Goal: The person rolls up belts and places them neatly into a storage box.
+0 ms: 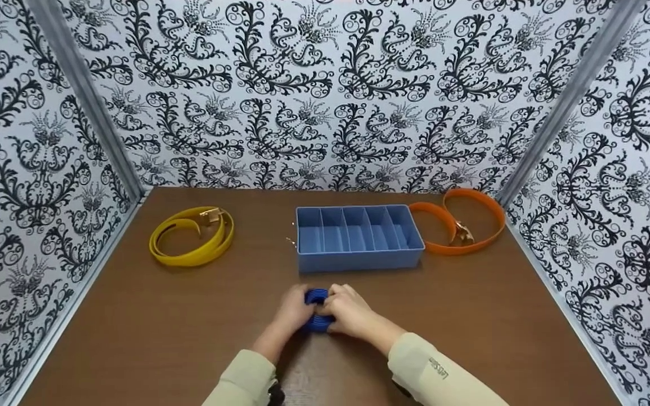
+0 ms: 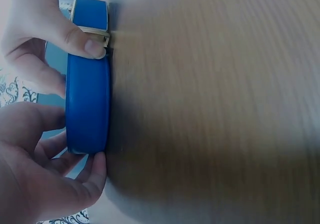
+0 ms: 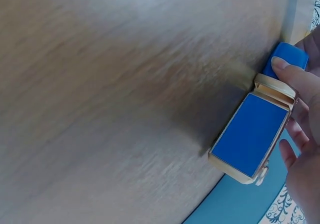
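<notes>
A blue belt (image 1: 319,324), rolled into a coil, stands low over the brown table between both hands. On its left side, my left hand (image 1: 291,311) grips the coil; in the left wrist view its fingertips (image 2: 99,166) curl at one end of the roll. From the other side my right hand (image 1: 352,313) holds the coil, its thumb pressing the strap right by the gold-framed buckle (image 3: 250,135). That buckle has a blue face plate and lies on the outside of the roll. Parts of the right fingers are hidden behind the belt.
Just beyond the hands stands a blue-grey box (image 1: 360,261) with several compartments. A yellow belt (image 1: 192,259) lies loosely coiled at the back left of the table (image 1: 201,327). An orange belt (image 1: 474,248) lies looped at the back right, beside the box. Patterned walls enclose the table.
</notes>
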